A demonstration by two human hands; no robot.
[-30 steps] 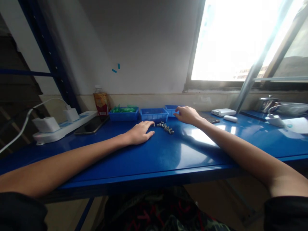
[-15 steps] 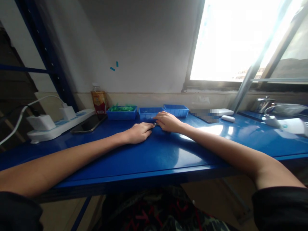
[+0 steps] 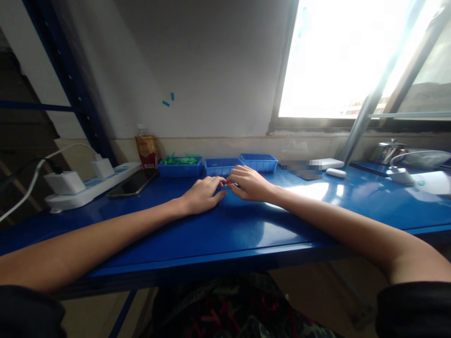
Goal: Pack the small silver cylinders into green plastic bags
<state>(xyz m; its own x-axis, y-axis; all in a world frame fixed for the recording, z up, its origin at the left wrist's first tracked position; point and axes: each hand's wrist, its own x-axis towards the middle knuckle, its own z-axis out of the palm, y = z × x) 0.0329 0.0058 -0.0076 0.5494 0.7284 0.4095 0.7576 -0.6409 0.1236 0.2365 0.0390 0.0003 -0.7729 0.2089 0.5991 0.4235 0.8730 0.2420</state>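
My left hand rests low over the blue table, its thumb and curled fingers apart with a gap between them. Its fingertips come right up to my right hand. Between the two hands is a small shiny piece, too small to name, pinched at the thumb and fingertips of my right hand. Whether the left fingertips touch it, I cannot tell. Just behind the hands stands a shallow blue bin. To its left, another blue bin holds green pieces; a third blue bin stands to the right.
On the left of the table are a power strip with chargers, a phone and a drink bottle. Towards the right lie a flat white case, a small white case and a metal pot.
My left thumb and fingers have spread apart from the small piece. My right hand has turned slightly, raising the piece a little. The view has shifted slightly.
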